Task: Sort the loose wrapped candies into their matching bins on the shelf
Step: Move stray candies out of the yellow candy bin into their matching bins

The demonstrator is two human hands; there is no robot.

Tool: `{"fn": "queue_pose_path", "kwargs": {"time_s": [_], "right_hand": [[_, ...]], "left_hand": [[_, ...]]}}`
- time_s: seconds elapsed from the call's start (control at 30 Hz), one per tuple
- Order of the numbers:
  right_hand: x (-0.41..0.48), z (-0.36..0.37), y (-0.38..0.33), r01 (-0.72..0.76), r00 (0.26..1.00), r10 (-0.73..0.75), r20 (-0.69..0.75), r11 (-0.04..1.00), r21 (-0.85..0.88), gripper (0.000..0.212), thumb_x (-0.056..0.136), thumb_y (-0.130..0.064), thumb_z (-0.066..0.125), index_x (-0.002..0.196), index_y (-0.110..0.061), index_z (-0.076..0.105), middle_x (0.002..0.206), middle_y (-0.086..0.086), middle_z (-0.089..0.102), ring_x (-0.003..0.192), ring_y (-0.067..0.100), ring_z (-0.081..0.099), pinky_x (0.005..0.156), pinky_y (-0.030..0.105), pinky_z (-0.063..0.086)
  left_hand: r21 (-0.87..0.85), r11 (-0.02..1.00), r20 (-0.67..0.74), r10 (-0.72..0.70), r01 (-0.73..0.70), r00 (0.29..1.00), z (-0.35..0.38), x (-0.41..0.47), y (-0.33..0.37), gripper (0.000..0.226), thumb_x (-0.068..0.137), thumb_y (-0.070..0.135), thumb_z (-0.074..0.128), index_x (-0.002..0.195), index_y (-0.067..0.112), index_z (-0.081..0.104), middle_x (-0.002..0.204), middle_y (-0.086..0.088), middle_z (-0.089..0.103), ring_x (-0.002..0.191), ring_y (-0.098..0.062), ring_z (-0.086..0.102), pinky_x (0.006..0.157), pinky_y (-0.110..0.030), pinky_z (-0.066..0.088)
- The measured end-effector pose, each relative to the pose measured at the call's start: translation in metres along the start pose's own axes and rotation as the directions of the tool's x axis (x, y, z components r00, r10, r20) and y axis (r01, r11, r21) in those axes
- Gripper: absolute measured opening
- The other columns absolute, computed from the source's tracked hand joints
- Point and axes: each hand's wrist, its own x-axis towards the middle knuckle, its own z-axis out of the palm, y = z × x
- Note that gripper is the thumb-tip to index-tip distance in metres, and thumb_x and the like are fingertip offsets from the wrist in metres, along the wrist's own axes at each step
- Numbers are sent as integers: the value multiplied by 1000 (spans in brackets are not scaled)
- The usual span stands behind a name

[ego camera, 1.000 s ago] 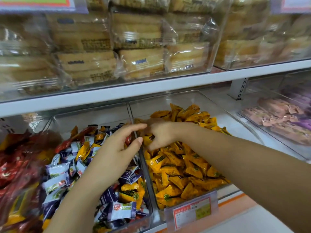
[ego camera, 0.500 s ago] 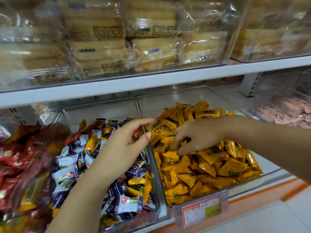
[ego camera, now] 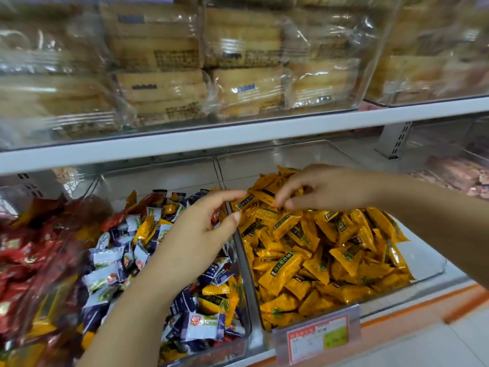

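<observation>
At centre right, right hand [ego camera: 328,188] has shifted across yellow bin [ego camera: 420,256], grip unclear; left hand [ego camera: 195,234], fingers apart, hovers over still-unsorted mixed bin [ego camera: 158,178].

The orange candies [ego camera: 330,260] are showing dark green labels. The mixed candies [ego camera: 111,260] are running navy, white, yellow and red.

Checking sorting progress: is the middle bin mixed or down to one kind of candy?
Mixed. The middle bin holds white-and-purple candies, orange candies and red candies together.
</observation>
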Motion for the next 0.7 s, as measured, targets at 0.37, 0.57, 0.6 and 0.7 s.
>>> {"fn": "queue_pose_path", "kwargs": {"time_s": [0.37,0.57,0.6,0.7], "right_hand": [[84,27,-20,-80,984,108,142,979,-189,47,90,-45,56,132,-26,46,113,-7,48,115,19,50,88,30,43],[53,28,-25,19,909,98,405,961,-275,37,94,-46,49,129,-33,51,140,-6,44,130,16,39,106,36,35],[46,28,-25,37,900,91,426,958,-283,37,95,-46,46,129,-34,52,141,-7,44,130,15,38,107,35,34],[30,26,-22,46,901,69,428,967,-252,37,98,-44,40,132,-33,51,141,-10,45,130,12,38,110,34,31]], "left_hand": [[-3,1000,11,7,-7,1000,-2,2,0,31,92,35,50,111,59,47,92,61,37,81,21,47,71,8,31],[17,1000,13,23,-24,1000,-2,2,-1,32,93,33,50,113,57,46,95,57,35,87,44,26,73,12,24],[19,1000,12,25,-25,1000,-3,2,-1,32,93,33,50,115,57,47,99,54,35,88,43,26,74,11,25],[24,999,14,23,-24,1000,-2,1,-1,32,93,33,49,114,57,46,103,50,34,88,43,25,75,9,26]]}}
